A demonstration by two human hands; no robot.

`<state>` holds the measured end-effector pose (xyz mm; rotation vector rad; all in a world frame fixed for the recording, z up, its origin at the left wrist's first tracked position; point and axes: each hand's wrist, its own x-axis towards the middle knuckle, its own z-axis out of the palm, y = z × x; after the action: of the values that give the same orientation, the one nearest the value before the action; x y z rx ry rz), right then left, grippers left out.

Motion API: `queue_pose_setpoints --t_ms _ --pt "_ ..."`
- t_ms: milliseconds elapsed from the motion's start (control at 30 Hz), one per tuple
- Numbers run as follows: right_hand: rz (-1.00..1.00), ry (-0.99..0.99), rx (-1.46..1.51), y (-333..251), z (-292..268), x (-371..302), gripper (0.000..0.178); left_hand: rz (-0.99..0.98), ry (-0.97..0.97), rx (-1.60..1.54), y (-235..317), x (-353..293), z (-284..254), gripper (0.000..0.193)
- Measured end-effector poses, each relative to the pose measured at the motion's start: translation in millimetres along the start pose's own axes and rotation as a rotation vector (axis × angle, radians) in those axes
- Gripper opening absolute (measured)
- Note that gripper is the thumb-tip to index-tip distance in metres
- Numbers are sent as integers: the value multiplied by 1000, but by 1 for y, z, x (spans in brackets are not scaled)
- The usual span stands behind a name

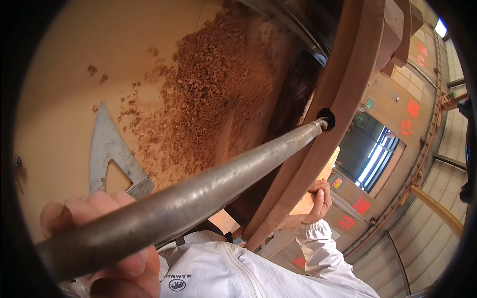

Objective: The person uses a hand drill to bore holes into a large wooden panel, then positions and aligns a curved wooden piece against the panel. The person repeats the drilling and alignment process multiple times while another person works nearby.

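In the head view, the left hand [130, 272] is at the near left, its fingers [92, 206] closed around the thick near end of a long metal rod [213, 184]. The rod slants away to the far right, narrowing, and its far tip is at a round dark hole [331, 117] in a curved wooden beam [348, 89]; how deep it goes in cannot be told.

The right hand [319, 201] is on the right side of the beam, its fingers bent against a pale wooden piece [304, 206]. Whether they grip it or only rest there cannot be told.

Left of the beam, a tan surface [59, 99] carries a heap of reddish-brown wood shavings [208, 84], with a few loose bits to its left. A grey metal plate [103, 144], pointed at its far end and with a cutout, lies just beside the shavings, beyond the left hand. The person wears a white jacket [213, 265]. Farther right stands a wall [392, 109] with red markings and a window [375, 159].
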<state>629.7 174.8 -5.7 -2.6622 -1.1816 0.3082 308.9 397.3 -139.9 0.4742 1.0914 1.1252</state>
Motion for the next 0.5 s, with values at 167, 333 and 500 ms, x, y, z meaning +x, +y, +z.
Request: queue_pose_setpoints --t_ms 167,333,500 --pt "15 1 57 0 2 1 24 23 63 68 12 10 0 63" --pt "12 4 64 2 0 -3 24 83 28 58 12 15 7 54" --pt "22 0 55 3 0 -2 25 66 25 -121 7 16 1 50"
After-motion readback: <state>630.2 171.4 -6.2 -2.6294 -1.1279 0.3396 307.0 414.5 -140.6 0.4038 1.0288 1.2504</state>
